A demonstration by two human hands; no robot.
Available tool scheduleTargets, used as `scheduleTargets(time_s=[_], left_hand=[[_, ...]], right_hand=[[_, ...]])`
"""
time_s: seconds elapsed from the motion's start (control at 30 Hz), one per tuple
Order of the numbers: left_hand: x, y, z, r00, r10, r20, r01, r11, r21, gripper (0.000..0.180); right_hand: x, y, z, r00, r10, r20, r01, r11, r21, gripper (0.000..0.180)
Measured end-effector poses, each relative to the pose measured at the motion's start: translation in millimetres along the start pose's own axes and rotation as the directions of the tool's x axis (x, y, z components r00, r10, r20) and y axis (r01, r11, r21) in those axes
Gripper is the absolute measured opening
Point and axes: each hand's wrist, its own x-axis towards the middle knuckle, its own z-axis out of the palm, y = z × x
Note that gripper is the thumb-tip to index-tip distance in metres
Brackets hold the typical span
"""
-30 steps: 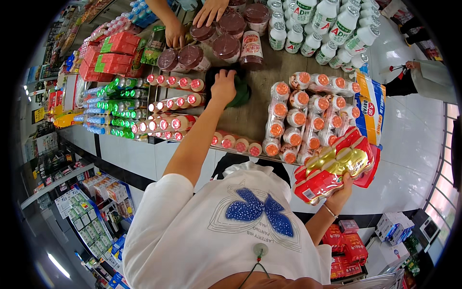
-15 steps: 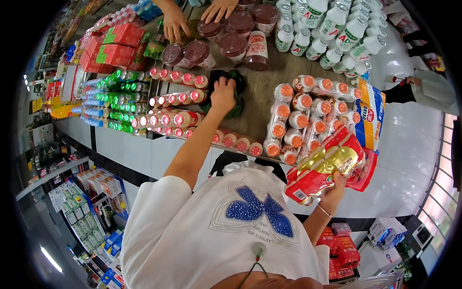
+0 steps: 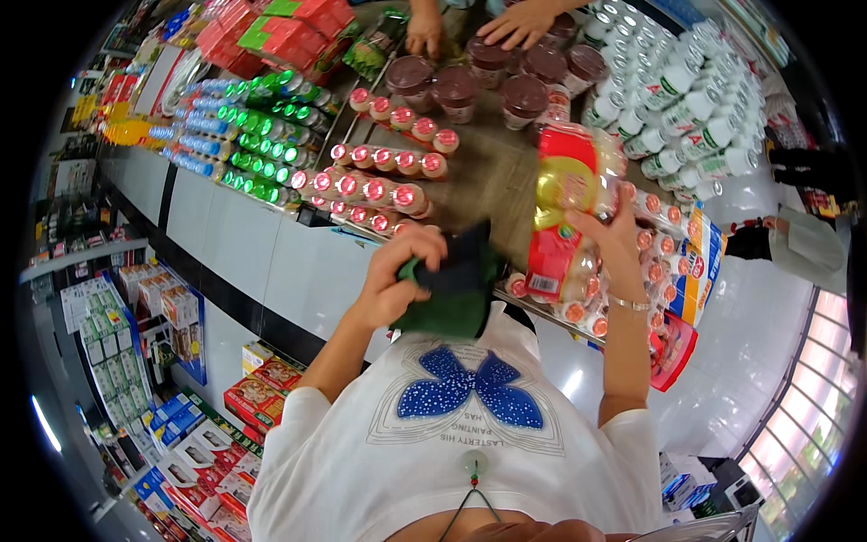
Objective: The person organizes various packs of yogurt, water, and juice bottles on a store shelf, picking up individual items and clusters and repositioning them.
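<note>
My left hand [image 3: 402,271] is closed around a folded dark green cloth [image 3: 452,303], held in front of my shirt at the table's near edge. My right hand [image 3: 610,226] grips a shrink-wrapped pack of bottles [image 3: 564,203] in red and gold film, standing lengthwise over the table. The pack partly hides the orange-capped bottles [image 3: 573,312] beneath and beside it. Left of the cloth, rows of small pink-capped bottles [image 3: 375,190] line the wooden tabletop [image 3: 497,172]. Beyond the pack stand several cups with dark red lids [image 3: 524,98].
A co-worker's hands [image 3: 515,23] rest by the cups at the far side. White bottles [image 3: 686,117] are massed at the far right. Green drink bottles [image 3: 262,140] and red boxes [image 3: 293,41] stand on the left. A blue and yellow bag [image 3: 704,262] hangs at the right edge.
My left hand has drawn the cloth back from the tabletop toward me. My right hand has moved the red and gold pack up and leftward over the table.
</note>
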Motion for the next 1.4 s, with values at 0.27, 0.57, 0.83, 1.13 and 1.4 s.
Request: scheduleTargets(time_s=[0.27, 0.57, 0.83, 1.13, 1.4], left_hand=[[-69.0, -7.0, -19.9, 0.986, -0.115, -0.122, 0.108, 0.992, -0.058, 0.031], [-80.7, -13.0, -36.9, 0.984, -0.130, -0.119, 0.125, 0.991, -0.044, 0.031], [-70.3, -13.6, -40.6, 0.990, -0.126, -0.062, 0.124, 0.992, -0.033, 0.031], [-58.8, -17.1, -43.7, 0.990, -0.124, -0.072, 0.122, 0.992, -0.026, 0.029], [-51.6, -18.7, -50.3, 0.992, -0.111, -0.065, 0.109, 0.994, -0.023, 0.030]], right_hand=[[66.2, 26.7, 88.3, 0.974, -0.033, 0.226, 0.180, 0.719, -0.671, 0.091], [64.7, 59.0, 112.5, 0.894, -0.219, 0.392, 0.449, 0.445, -0.775, 0.081], [56.2, 84.8, 126.0, 0.852, -0.206, 0.481, 0.522, 0.280, -0.806, 0.093], [36.0, 81.9, 94.8, 0.821, -0.266, 0.505, 0.559, 0.202, -0.804, 0.116], [-37.1, 75.8, 120.1, 0.800, -0.263, 0.539, 0.590, 0.508, -0.628, 0.083]])
